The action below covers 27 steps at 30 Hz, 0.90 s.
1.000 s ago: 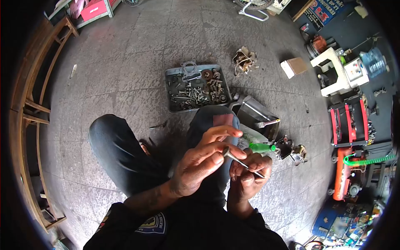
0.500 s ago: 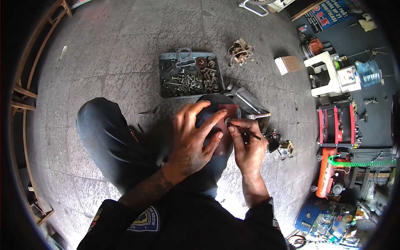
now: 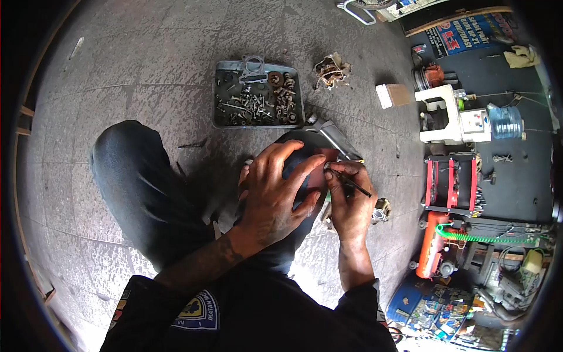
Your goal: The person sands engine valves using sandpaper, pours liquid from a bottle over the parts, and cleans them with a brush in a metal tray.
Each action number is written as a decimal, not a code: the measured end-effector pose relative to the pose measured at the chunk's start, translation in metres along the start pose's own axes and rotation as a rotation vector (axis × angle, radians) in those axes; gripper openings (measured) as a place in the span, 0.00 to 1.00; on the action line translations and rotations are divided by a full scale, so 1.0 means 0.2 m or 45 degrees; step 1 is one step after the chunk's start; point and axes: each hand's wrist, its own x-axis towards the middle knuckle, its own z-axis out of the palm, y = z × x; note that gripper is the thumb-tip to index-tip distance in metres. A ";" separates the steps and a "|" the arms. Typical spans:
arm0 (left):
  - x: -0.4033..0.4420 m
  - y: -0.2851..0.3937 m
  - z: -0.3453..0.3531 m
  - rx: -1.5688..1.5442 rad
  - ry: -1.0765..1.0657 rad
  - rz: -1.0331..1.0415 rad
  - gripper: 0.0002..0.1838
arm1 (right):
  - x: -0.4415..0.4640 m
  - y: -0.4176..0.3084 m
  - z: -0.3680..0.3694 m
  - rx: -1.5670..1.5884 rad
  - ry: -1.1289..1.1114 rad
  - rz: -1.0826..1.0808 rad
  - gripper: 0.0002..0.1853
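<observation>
An engine valve (image 3: pixel 355 186), a thin dark stem with a small round head, is pinched in my right hand (image 3: pixel 350 202), its stem pointing down and right past the fingers. The valve's head lies at the edge of a reddish-brown sheet (image 3: pixel 315 179) on my right knee. My left hand (image 3: pixel 278 190) rests over the knee and the sheet's left side, fingers spread, with nothing held in it. Its index fingertip is close to the valve's head.
A grey tray (image 3: pixel 258 125) of bolts, springs and gears stands beyond my knees. Behind it to the right lies a dirty metal part (image 3: pixel 332 71). A box (image 3: pixel 393 95), a white stool (image 3: pixel 450 114), a red tool rack (image 3: pixel 450 183) and an orange tank (image 3: pixel 432 245) stand at the right.
Both hands came down from mid-air onto the knee, and the valve went from between them to the sheet in my right hand. The view has shifted rightward.
</observation>
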 end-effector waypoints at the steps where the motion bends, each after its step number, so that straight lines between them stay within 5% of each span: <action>1: 0.00 0.00 0.00 -0.007 0.006 -0.009 0.30 | 0.00 0.00 0.00 -0.008 -0.010 -0.002 0.08; 16: 0.02 -0.02 0.00 -0.012 -0.092 -0.032 0.42 | -0.11 0.06 0.04 -0.181 0.081 -0.014 0.07; 18: 0.03 -0.02 -0.03 -0.043 -0.124 -0.032 0.42 | -0.15 0.09 0.10 0.156 0.088 -0.033 0.07; 21: 0.02 -0.02 -0.01 -0.067 -0.154 -0.045 0.42 | -0.01 0.02 0.05 -0.133 0.146 0.008 0.08; 27: 0.05 -0.05 -0.03 -0.019 -0.118 -0.051 0.42 | -0.09 0.08 0.10 0.077 0.082 -0.003 0.06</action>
